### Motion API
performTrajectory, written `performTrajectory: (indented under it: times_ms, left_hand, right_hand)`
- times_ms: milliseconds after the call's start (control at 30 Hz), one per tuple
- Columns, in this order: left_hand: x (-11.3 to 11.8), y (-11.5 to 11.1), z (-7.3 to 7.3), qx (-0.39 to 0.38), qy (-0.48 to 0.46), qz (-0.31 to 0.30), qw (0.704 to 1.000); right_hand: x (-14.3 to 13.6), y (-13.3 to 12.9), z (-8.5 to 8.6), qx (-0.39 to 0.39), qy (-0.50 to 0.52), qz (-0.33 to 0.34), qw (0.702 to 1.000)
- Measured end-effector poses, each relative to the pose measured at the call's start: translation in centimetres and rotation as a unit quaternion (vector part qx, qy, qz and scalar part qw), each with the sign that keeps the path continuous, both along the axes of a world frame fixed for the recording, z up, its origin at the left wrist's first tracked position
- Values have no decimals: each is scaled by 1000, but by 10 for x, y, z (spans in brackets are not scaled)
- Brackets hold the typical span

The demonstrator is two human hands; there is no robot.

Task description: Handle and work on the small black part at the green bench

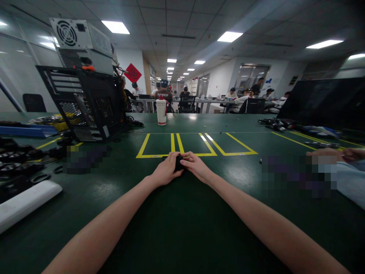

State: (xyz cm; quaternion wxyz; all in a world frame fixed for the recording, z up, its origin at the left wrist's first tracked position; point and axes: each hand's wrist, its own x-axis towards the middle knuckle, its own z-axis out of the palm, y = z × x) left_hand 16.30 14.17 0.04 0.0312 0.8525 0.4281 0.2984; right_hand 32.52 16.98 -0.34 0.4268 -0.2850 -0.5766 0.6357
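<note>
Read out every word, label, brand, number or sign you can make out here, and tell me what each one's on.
"PUMPKIN": back of the brown shirt on a person at the far tables.
Red diamond sign: its marking is too blurred to read.
White cup: red marks near its base, too small to read.
Held black object: no readable text.

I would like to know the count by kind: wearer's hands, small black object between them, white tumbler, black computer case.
Wearer's left hand and right hand: 2
Small black object: 1
White tumbler: 1
Black computer case: 1
Total: 5
</note>
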Motion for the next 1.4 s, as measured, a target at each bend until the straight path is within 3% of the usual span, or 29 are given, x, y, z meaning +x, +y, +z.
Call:
performTrajectory:
  times_ms: [367,700,933,1200,1400]
  left_hand:
    - [0,4,-4,9,2,9,1000]
    - [0,1,-2,-1,-3,-4,1000]
    - [-1,3,-4,-3,5,4,1000]
    - [-1,2,-2,-1,-4,-6,1000]
    - [0,1,-2,2,-2,0,1000]
  right_hand:
    - [2,2,-2,27,-1,21,999]
    - [0,4,1,-33,7,22,999]
    - [4,-1,3,3,1,40,999]
    - [-1,2,2,-29,6,5,1000]
    - [3,6,-1,-14,-5,29,999]
